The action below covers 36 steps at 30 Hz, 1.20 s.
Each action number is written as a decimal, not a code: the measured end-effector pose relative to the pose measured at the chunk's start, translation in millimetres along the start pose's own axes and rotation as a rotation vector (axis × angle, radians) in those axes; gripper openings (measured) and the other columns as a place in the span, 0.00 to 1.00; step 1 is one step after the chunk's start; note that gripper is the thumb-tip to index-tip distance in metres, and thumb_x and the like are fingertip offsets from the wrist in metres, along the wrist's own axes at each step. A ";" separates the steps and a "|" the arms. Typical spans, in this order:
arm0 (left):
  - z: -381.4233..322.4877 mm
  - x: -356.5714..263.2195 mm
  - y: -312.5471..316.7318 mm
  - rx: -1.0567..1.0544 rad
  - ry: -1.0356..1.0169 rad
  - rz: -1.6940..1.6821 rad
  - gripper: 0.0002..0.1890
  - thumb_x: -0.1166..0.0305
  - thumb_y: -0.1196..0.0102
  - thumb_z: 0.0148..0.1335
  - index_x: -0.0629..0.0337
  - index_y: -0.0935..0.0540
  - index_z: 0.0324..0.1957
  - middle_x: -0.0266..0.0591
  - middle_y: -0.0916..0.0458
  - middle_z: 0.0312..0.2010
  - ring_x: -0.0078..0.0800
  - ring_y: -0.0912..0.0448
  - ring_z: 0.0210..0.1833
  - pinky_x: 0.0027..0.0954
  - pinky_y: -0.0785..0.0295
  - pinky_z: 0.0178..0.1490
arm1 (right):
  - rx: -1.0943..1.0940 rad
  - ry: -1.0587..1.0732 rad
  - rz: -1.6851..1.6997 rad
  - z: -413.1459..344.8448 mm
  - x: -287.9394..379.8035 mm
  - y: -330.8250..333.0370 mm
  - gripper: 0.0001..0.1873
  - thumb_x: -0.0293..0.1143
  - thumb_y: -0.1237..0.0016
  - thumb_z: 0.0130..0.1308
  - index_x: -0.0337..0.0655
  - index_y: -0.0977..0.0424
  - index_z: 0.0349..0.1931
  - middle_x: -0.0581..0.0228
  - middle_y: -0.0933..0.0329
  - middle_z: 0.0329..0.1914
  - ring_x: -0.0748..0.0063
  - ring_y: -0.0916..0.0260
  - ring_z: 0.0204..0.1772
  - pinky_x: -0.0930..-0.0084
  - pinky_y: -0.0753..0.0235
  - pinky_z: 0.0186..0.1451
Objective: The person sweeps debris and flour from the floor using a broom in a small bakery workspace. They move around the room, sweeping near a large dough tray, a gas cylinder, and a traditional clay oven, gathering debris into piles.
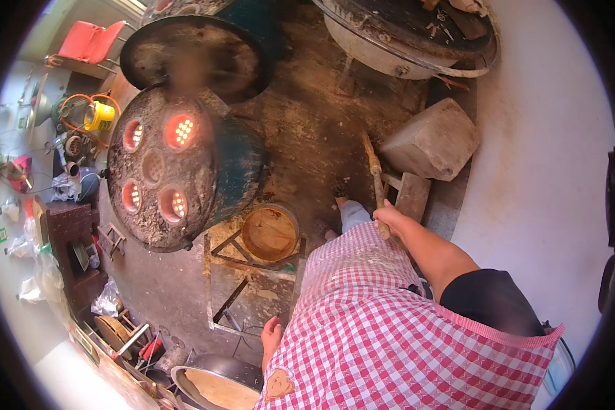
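Observation:
My right hand (387, 218) grips the wooden handle of a long stick-like tool (375, 179), whose far end is frayed and straw-coloured, like a worn brush. That end points at the floor beside a large stone block (433, 138). Low at my side hangs my left hand (271, 333), its fingers slightly curled, with nothing visible in it. It is close to my red-and-white checked apron (359, 307) and a metal frame stand (251, 277). To the left of the apron front stands a round coal stove (200, 133) with several holes, some showing glowing honeycomb briquettes.
A blackened round lid or pan (195, 59) stands tilted behind the stove. A round pan (270, 233) with brownish contents sits on the frame stand. A large round vessel (384, 46) stands at the top, and a basin (220, 382) at the bottom. A white wall (543, 128) bounds the right.

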State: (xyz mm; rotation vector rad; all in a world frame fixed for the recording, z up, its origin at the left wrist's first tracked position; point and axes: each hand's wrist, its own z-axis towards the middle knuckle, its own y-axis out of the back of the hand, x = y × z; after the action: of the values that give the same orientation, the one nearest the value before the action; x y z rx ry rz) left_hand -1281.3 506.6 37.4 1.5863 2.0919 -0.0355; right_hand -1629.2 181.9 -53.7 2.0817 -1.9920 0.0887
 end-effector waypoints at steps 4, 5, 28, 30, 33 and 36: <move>-0.3 14.8 5.1 -0.058 -0.060 -0.040 0.17 0.74 0.54 0.54 0.68 0.31 0.47 0.44 0.27 0.42 0.28 0.29 0.44 0.26 0.36 0.48 | 0.251 -0.103 0.132 -8.2 23.9 -1.2 0.43 0.22 0.60 0.50 0.56 0.69 0.62 0.62 0.36 0.19 0.74 0.39 0.16 0.75 0.37 0.16; 2.4 19.7 4.7 -0.059 -0.058 -0.076 0.17 0.74 0.53 0.54 0.68 0.31 0.47 0.44 0.26 0.41 0.28 0.28 0.44 0.26 0.35 0.48 | 0.313 -0.092 0.204 -17.2 31.3 0.5 0.42 0.22 0.60 0.51 0.56 0.68 0.62 0.62 0.36 0.19 0.75 0.39 0.16 0.76 0.37 0.16; -12.3 -176.7 -158.9 -0.115 0.401 -0.120 0.19 0.73 0.50 0.55 0.70 0.33 0.49 0.45 0.26 0.41 0.27 0.28 0.44 0.25 0.35 0.48 | 0.063 0.085 -0.092 210.0 409.2 -88.8 0.40 0.21 0.64 0.54 0.54 0.71 0.63 0.51 0.34 0.39 0.66 0.35 0.24 0.68 0.33 0.22; 1.7 -215.4 -171.9 -0.135 0.329 -0.123 0.18 0.73 0.52 0.56 0.70 0.33 0.49 0.45 0.26 0.42 0.26 0.29 0.45 0.24 0.36 0.49 | 0.035 0.141 -0.324 194.3 380.0 -90.4 0.42 0.20 0.65 0.50 0.55 0.70 0.63 0.51 0.33 0.34 0.64 0.36 0.19 0.67 0.35 0.19; 19.9 -242.7 -176.2 -0.104 0.356 -0.189 0.17 0.76 0.56 0.56 0.70 0.33 0.49 0.46 0.27 0.43 0.26 0.29 0.45 0.24 0.36 0.49 | 0.007 0.157 -0.847 147.5 339.7 -52.3 0.44 0.19 0.66 0.46 0.57 0.71 0.62 0.51 0.29 0.22 0.61 0.32 0.19 0.66 0.33 0.20; 33.1 -247.4 -181.7 -0.107 0.307 -0.274 0.18 0.76 0.55 0.55 0.69 0.33 0.49 0.45 0.27 0.43 0.26 0.29 0.46 0.25 0.36 0.50 | 0.086 -0.012 -1.180 107.7 346.3 4.2 0.43 0.21 0.64 0.49 0.60 0.69 0.63 0.48 0.28 0.35 0.65 0.30 0.21 0.69 0.31 0.25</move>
State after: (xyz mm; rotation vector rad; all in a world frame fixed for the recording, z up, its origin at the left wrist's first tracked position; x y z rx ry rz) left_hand -1387.2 217.4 59.1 1.2978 2.4899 0.2347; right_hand -1627.2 -179.7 -80.6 2.9141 -0.5049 -0.0674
